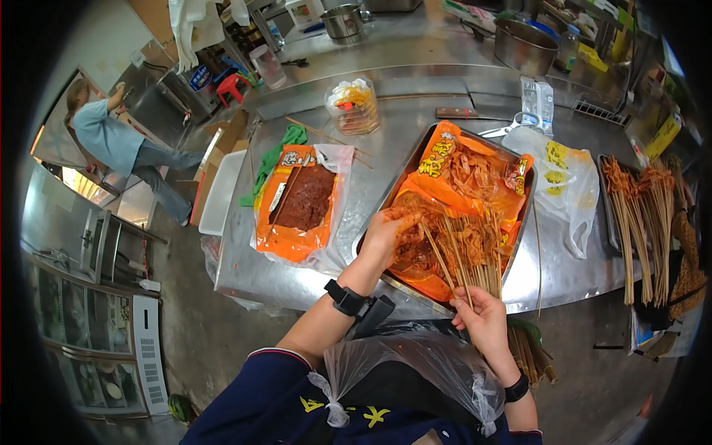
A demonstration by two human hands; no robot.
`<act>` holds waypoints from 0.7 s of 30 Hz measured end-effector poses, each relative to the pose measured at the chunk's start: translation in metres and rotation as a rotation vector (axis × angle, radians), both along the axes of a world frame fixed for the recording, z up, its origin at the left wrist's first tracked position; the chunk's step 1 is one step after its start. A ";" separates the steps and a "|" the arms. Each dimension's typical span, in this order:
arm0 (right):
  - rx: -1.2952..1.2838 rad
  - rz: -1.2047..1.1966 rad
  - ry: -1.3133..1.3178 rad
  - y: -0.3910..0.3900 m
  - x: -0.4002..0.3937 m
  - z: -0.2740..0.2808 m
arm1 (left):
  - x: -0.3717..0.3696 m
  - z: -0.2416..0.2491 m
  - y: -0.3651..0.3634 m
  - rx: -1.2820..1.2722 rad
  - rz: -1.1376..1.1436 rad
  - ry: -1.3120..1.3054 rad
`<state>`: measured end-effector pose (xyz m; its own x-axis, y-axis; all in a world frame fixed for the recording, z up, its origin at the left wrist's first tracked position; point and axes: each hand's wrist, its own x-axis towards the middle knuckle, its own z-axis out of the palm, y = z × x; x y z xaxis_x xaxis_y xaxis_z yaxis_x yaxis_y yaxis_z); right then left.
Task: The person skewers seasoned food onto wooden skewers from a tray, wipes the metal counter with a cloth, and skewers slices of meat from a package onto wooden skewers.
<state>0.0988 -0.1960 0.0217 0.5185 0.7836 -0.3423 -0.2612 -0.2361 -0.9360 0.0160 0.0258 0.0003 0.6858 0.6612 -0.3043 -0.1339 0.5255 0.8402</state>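
Note:
A metal tray (415, 295) in front of me holds an opened orange plastic bag (428, 165) of shredded, red-sauced food strips (471, 172). Loaded bamboo skewers (486, 271) lie side by side at its near right, their bare ends toward me. My left hand (387, 233) is over the tray's left part, fingers closed on a sauced food strip near a skewer's tip. With my right hand (480, 315) I pinch the bare lower end of a bamboo skewer (439, 258) between thumb and fingers.
Left of the tray lies another orange pack (285, 241) with dark red contents. Scissors (512, 126), a knife (458, 113) and a plastic bag (567, 185) are behind and right. More loaded skewers (638, 245) fill a tray at far right. A person (111, 133) stands at far left.

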 end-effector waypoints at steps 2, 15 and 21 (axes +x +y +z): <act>-0.021 -0.007 -0.004 0.000 0.000 0.000 | -0.001 0.001 -0.001 -0.017 0.036 0.012; -0.007 -0.011 -0.011 -0.001 -0.001 0.000 | 0.004 -0.001 -0.004 0.005 0.060 -0.023; -0.029 0.000 -0.039 0.000 -0.001 0.002 | 0.001 0.011 -0.008 0.026 0.070 -0.037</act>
